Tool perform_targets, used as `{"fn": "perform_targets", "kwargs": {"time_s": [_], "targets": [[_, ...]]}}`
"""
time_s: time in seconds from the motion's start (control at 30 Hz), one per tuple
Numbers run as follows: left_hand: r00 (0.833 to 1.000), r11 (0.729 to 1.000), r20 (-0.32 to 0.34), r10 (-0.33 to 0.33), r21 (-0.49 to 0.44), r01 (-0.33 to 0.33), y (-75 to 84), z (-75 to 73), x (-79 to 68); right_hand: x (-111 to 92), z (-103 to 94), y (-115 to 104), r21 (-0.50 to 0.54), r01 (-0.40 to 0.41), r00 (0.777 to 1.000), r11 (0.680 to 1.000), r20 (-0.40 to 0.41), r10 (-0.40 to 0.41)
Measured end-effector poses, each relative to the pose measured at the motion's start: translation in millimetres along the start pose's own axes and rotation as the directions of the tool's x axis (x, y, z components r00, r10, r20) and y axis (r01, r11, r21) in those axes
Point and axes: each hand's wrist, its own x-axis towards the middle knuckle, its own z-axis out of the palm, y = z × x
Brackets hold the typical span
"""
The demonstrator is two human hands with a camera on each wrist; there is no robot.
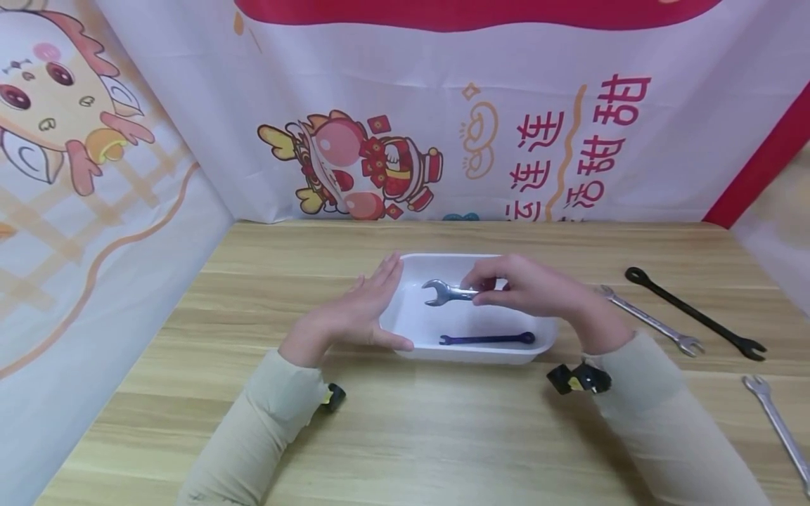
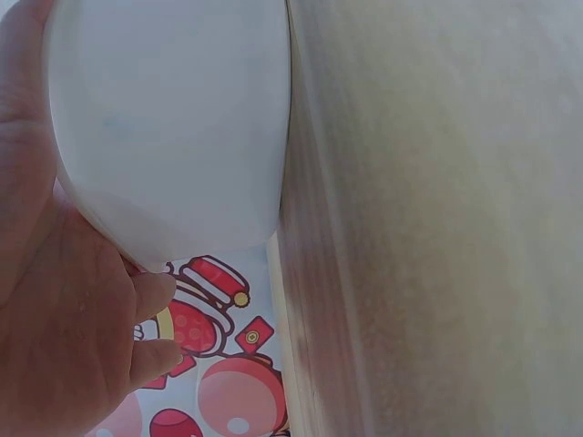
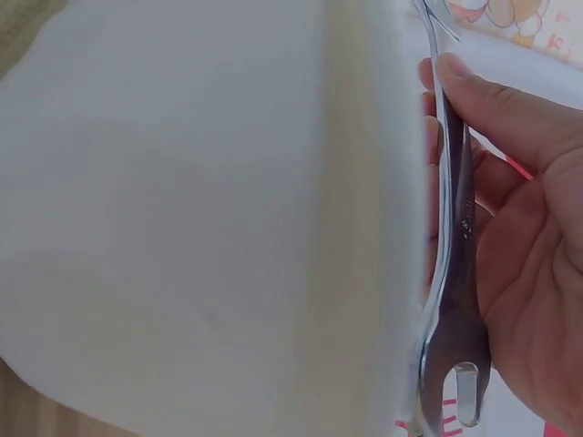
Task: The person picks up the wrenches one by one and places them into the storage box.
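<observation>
Head view gives me, largest first, a white cloth backdrop [image 1: 405,77] printed with cartoon figures and red characters, and before it a wood-grained bench [image 1: 411,429]. Two pale sleeves reach in from the near side, the left sleeve [image 1: 253,425] and the right sleeve [image 1: 661,414]. Between them sits a white tray [image 1: 418,320] on the bench. I see the left hand [image 1: 354,309] at the tray's left end, its grip spread wide with fingers extended, thumb against the near corner, touching the tray without curling round it. Over the tray's right part, the right hand [image 1: 528,284] has its grip closed on the shank of a shiny silver wrench [image 1: 446,292], thumb on one side and fingers on the other. That wrench's open end points left above the tray floor; I cannot tell whether any of it touches the tray. Right of the tray a long black wrench [image 1: 696,313] lies aslant, a silver wrench [image 1: 654,321] just beside it and a second silver wrench [image 1: 778,425] nearer the bench's right edge. Smallest of the tools, a dark blue wrench [image 1: 487,339] lies inside the tray along its near wall.
</observation>
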Motion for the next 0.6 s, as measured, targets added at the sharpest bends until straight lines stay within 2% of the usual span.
{"fn": "perform_targets", "kwargs": {"time_s": [0.37, 0.6], "targets": [[1.0, 1.0, 0.002, 0.002, 0.013, -0.002, 1.0, -0.9, -0.3, 9.4, 11.9, 1.3, -0.015, -0.015, 1.0, 1.0, -0.002, 0.015], [1.0, 1.0, -0.015, 0.022, 0.006, -0.022, -0.2, 0.5, 0.2, 12.3, 20.3, 6.8, 0.022, -0.023, 0.999, 0.999, 0.05, 0.022]]}}
